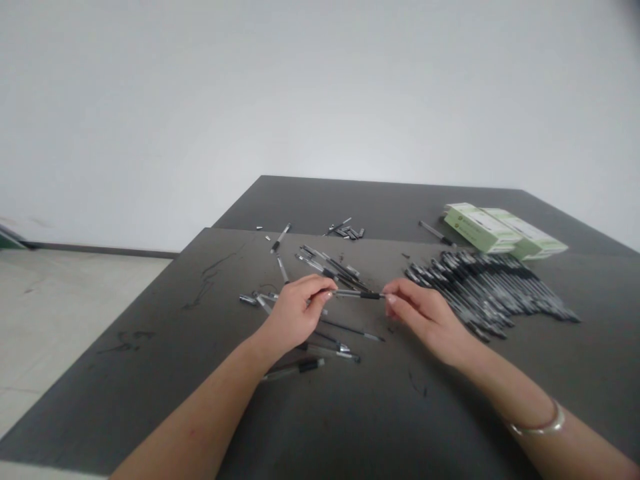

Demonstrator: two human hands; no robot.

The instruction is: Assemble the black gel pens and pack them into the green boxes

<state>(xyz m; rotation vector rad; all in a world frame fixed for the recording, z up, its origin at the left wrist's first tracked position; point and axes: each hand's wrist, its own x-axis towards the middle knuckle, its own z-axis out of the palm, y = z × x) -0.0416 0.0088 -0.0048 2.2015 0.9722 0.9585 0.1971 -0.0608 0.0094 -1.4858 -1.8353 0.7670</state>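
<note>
Between my two hands a pen [357,293] with a clear barrel and black grip is held level above the table. My left hand [297,308] pinches its left end between thumb and fingertips. At the other end, by the tip, my right hand [423,313] closes thumb and fingers on it; whether a small part sits in that pinch I cannot make out. Below and around my left hand lie loose pen parts, among them a refill [353,330] and a barrel with a black grip [295,368]. Beyond the hands is a scattered group of barrels [320,265].
A large pile of pens [490,287] lies right of my right hand. Two green and white boxes [483,230] stand behind it. Small dark caps or pieces [350,232] and a single pen [436,233] lie toward the back of the dark table [150,373]. A white wall rises behind.
</note>
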